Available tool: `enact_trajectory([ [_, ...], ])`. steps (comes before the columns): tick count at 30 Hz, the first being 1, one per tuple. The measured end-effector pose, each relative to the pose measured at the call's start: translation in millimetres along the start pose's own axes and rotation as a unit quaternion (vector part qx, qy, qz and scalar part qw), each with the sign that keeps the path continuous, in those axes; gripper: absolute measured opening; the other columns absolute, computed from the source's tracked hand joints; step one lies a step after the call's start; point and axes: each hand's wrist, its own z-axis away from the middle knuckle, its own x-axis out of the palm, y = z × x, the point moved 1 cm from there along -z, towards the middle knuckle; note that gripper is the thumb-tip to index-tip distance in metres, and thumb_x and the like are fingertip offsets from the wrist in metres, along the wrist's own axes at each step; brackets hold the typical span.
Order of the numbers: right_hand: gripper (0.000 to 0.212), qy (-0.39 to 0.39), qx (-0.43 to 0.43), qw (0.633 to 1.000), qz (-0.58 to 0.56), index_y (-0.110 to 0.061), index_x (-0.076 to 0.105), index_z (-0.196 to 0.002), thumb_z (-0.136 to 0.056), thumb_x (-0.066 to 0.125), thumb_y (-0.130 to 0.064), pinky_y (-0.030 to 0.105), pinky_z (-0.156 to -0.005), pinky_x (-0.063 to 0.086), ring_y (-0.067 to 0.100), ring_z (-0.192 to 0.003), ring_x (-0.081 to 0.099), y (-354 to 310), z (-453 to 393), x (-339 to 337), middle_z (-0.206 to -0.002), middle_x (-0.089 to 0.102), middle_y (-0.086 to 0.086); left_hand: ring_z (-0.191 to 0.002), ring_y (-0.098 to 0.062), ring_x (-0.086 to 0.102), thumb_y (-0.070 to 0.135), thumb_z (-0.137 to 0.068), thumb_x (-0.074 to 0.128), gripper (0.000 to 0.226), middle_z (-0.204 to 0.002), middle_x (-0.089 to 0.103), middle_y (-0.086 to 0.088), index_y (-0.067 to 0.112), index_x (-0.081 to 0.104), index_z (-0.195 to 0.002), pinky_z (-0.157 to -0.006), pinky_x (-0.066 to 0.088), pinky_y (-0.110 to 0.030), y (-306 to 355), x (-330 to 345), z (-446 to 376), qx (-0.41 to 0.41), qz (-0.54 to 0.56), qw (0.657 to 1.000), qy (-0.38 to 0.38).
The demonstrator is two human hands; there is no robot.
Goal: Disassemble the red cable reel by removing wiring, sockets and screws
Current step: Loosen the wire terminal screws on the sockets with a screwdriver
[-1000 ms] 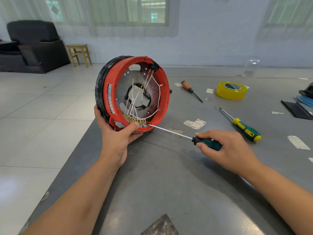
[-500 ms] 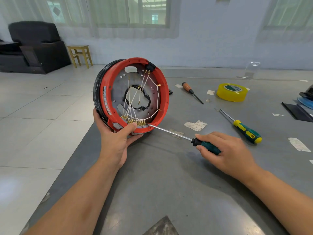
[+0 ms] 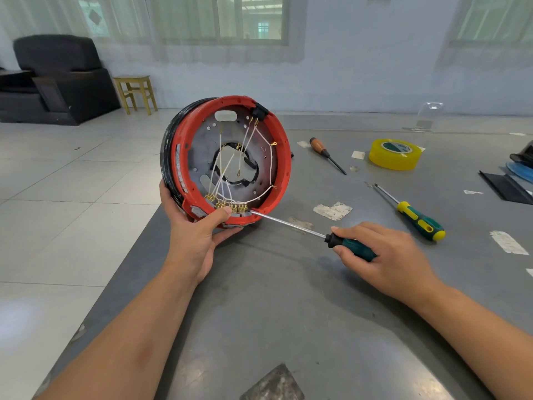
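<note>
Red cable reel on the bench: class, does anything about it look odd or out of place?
Yes. Inside the red cable reel, several white wires hang loose, their ring terminals attached to nothing. Torn tape scraps litter the grey table.

This looks like a plain workroom set up in a large, sparsely furnished hall. A grey metal worktable [image 3: 288,313], scuffed and patched with tape scraps, carries loose hand tools beyond the right hand's fingers: a green-and-yellow screwdriver [image 3: 415,219], a wooden-handled awl [image 3: 324,150] and a yellow tape roll [image 3: 395,154]. Far past the left fingers stand a black armchair [image 3: 57,79] and a small wooden stool [image 3: 137,92] on pale floor tiles [image 3: 72,212], below curtained windows [image 3: 219,27].
</note>
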Motion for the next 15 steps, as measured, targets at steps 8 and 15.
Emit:
enact_trajectory([
  [8, 0.031, -0.07, 0.051, 0.996, -0.015, -0.036, 0.071, -0.123, -0.092, 0.071, -0.038, 0.026, -0.079, 0.056, 0.003, -0.092, 0.067, 3.0, 0.9, -0.6, -0.108, 0.072, -0.023, -0.108, -0.034, 0.077, -0.017, -0.078, 0.075, 0.108, -0.133, 0.068, 0.014, 0.065, 0.042, -0.139, -0.074, 0.06, -0.071, 3.1, -1.5, 0.2, 0.005, -0.019, 0.999, -0.033],
  [15, 0.038, -0.096, 0.025, 0.994, 0.046, -0.032, 0.067, -0.134, -0.098, 0.058, -0.04, 0.032, -0.062, 0.051, 0.021, -0.076, 0.066, 2.4, 3.0, 6.8, -0.092, 0.071, -0.009, -0.105, -0.047, 0.075, -0.017, -0.083, 0.073, 0.105, -0.133, 0.067, 0.006, 0.066, 0.041, -0.139, -0.078, 0.06, -0.071, 3.4, -2.8, 1.4, -0.038, 0.022, 0.999, -0.009],
])
